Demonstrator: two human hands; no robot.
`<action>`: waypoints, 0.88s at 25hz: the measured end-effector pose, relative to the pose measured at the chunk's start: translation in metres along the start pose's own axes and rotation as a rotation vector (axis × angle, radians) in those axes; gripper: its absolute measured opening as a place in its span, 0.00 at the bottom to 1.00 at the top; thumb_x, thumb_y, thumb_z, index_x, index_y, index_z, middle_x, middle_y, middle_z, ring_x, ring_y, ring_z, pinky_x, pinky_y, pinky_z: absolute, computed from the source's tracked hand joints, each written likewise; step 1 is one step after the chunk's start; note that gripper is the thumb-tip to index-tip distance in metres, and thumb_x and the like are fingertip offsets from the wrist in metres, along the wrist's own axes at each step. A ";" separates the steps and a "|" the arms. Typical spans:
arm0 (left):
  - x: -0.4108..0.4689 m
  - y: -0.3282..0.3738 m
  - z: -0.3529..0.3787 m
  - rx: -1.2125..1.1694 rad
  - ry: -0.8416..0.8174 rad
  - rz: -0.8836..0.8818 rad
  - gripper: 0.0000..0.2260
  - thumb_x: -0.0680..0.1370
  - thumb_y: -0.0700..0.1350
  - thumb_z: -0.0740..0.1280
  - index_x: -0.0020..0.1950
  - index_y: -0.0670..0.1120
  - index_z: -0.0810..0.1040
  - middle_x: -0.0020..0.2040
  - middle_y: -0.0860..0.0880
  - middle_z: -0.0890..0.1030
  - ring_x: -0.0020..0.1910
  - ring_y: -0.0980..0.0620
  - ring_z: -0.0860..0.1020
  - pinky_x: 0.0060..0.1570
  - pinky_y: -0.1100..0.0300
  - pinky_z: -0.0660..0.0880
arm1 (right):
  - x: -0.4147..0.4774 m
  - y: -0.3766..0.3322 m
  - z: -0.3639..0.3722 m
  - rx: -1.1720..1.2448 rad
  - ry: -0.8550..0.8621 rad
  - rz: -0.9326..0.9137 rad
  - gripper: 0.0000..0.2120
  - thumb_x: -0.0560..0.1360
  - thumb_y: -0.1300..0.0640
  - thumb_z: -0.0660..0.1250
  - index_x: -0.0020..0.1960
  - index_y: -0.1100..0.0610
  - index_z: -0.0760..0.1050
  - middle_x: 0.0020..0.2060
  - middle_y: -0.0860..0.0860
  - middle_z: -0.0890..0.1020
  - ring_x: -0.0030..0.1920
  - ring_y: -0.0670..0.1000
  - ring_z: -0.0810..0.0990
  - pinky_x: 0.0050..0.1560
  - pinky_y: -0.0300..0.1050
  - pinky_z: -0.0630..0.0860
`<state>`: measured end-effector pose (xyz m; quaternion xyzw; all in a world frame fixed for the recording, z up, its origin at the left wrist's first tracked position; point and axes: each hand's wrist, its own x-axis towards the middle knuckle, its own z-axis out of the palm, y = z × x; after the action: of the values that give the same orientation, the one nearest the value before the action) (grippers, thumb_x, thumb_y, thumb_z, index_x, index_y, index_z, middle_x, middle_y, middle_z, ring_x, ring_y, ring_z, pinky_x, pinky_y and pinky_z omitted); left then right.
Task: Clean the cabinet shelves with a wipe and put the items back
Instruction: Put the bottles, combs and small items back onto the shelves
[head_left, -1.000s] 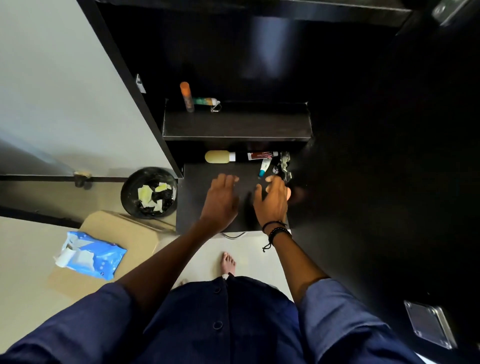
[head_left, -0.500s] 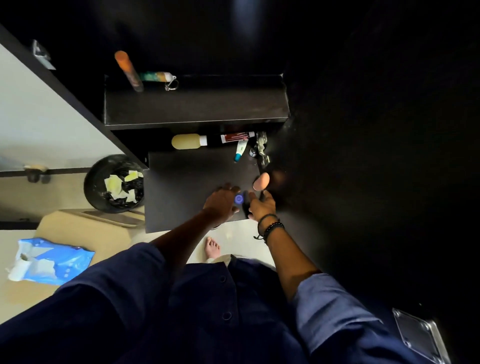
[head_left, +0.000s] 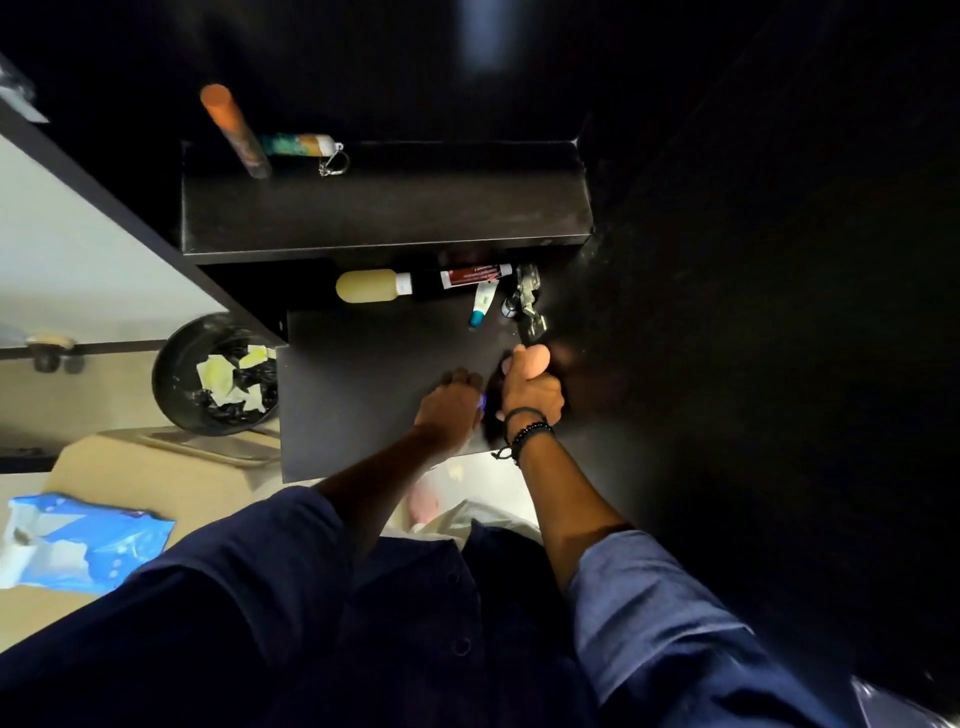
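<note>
putting items back: right hand (head_left: 531, 392) grips peach rounded item (head_left: 530, 357) over lower shelf (head_left: 363, 379), left hand (head_left: 449, 408) hold unclear, next set it down clear of small tube (head_left: 482, 304)

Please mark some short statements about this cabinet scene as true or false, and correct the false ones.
1. The right hand grips a peach-coloured item. True.
2. The blue wipes pack lies on the upper shelf. False: it lies outside the cabinet, at lower left.
3. The orange-capped tube is on the upper shelf. True.
4. The black bin is empty. False: it holds crumpled pale scraps.
</note>
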<state>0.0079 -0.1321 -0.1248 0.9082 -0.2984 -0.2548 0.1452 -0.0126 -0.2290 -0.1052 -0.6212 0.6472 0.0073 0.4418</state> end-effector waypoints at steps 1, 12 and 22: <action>-0.005 -0.005 -0.006 -0.039 0.034 -0.006 0.14 0.79 0.45 0.62 0.63 0.41 0.70 0.61 0.41 0.73 0.57 0.40 0.76 0.53 0.50 0.72 | -0.006 -0.002 -0.005 -0.012 0.030 -0.076 0.28 0.72 0.35 0.63 0.49 0.61 0.81 0.45 0.58 0.84 0.48 0.60 0.82 0.47 0.46 0.75; -0.086 -0.020 -0.152 -0.437 0.678 -0.067 0.12 0.74 0.46 0.69 0.55 0.43 0.73 0.51 0.46 0.76 0.47 0.47 0.78 0.46 0.54 0.74 | -0.113 -0.064 -0.029 0.263 -0.066 -0.708 0.17 0.75 0.47 0.67 0.57 0.59 0.77 0.47 0.52 0.84 0.46 0.47 0.81 0.47 0.38 0.78; -0.082 -0.049 -0.227 -0.318 0.751 -0.054 0.18 0.77 0.46 0.68 0.66 0.46 0.73 0.62 0.43 0.74 0.55 0.42 0.77 0.55 0.47 0.77 | -0.171 -0.128 -0.032 0.320 -0.147 -0.927 0.14 0.76 0.48 0.67 0.55 0.56 0.71 0.43 0.47 0.80 0.42 0.48 0.80 0.37 0.33 0.75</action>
<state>0.0988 -0.0176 0.0734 0.9119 -0.1578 0.0478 0.3759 0.0448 -0.1395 0.0829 -0.7658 0.2627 -0.2457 0.5330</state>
